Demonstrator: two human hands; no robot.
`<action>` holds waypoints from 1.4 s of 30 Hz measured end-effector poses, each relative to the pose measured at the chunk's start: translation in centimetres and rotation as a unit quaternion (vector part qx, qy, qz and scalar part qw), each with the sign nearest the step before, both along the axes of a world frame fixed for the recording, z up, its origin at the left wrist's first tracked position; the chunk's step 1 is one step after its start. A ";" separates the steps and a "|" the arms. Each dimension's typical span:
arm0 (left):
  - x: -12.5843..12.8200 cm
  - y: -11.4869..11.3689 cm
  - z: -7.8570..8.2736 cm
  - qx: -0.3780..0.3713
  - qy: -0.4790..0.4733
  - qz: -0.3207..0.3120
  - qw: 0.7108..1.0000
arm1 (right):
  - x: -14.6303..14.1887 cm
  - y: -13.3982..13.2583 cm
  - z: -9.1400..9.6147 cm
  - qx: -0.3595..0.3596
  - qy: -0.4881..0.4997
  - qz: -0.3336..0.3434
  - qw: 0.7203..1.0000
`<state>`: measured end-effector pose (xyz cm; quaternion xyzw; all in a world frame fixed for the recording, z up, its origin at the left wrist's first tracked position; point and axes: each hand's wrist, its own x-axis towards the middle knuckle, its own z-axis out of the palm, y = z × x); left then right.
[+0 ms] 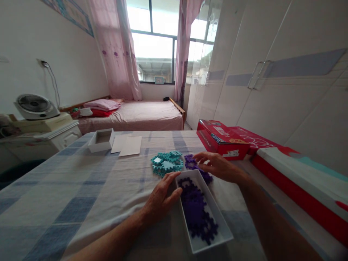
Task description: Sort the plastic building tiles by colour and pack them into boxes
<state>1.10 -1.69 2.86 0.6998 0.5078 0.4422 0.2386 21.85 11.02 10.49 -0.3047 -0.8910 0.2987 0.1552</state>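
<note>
A white open box (224, 228) lies lengthwise on the table close to me, with interlocking purple gear-like plastic pieces (194, 208) inside. My left hand (164, 194) grips its left wall near the far corner, thumb over the rim. Just beyond the box, more purple gear-like pieces (190, 162) lie on the cloth, partly hidden by my right hand (217, 165). That hand's fingers are curved and apart over these pieces, and nothing shows between them. To the left sits a heap of teal gear-like pieces (167, 165), some of them pale on top.
A smaller white box (102, 141) and white cards (130, 146) lie at the table's far left. Red boxes (223, 139) stand at the right, beside a long red-and-white package (296, 177). A striped cloth (81, 188) covers the table. Behind it is a bed (146, 114).
</note>
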 end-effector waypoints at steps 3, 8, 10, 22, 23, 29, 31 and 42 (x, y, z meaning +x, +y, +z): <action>0.0 0.0 0.1 -0.005 -0.002 0.000 1.000 | 1.2 2.1 -2.0 0.026 -0.133 -0.063 0.989; 0.0 0.1 0.1 -0.005 -0.004 0.001 1.000 | 1.2 2.8 -3.7 0.042 -0.169 -0.081 0.981; -0.1 0.0 0.1 -0.004 -0.004 0.001 1.000 | 0.8 2.5 -3.7 0.045 -0.169 -0.082 0.981; -0.2 0.1 -0.1 0.006 0.002 0.004 1.000 | 0.5 2.4 -3.4 0.067 -0.181 -0.111 0.975; -0.2 0.1 -0.1 0.004 0.000 0.003 1.000 | 0.8 2.7 -3.2 0.067 -0.171 -0.113 0.976; -0.1 0.0 -0.1 -0.003 -0.006 -0.001 1.000 | 2.3 0.8 1.2 -0.047 -0.005 0.015 0.999; -0.1 0.0 -0.1 0.001 -0.005 -0.003 1.000 | 1.8 -1.1 2.4 -0.066 0.006 0.075 0.995; -0.2 0.0 -0.2 0.011 0.011 0.004 1.000 | 0.9 0.2 -0.8 0.075 -0.065 -0.038 0.994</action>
